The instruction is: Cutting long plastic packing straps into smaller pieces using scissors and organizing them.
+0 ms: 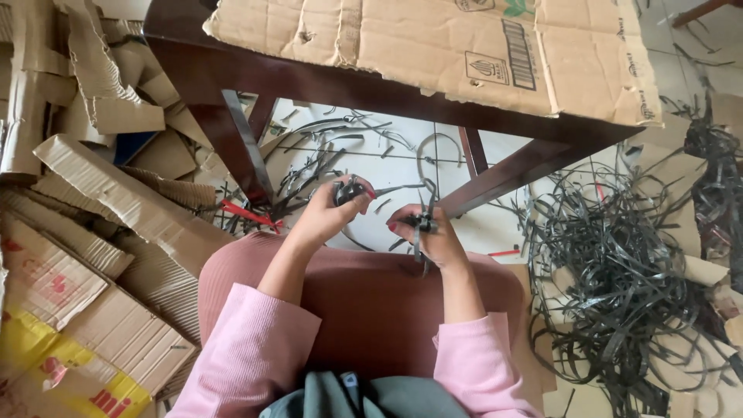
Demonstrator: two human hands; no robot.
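Note:
My left hand (329,213) is closed around a small black tool with dark handles, probably scissors (350,190), held above my knees. My right hand (426,232) pinches a bundle of thin black plastic strips (422,223), whose ends hang down past my fingers and curve up toward the table. The two hands are a short gap apart, both over the pink skirt on my lap. Pink sleeves cover both forearms.
A dark wooden table (325,81) stands just ahead, topped with a flattened cardboard sheet (433,46). Torn cardboard pieces (93,201) pile up on the left. A large tangle of black strips (619,271) lies on the tiled floor to the right, with loose scraps under the table.

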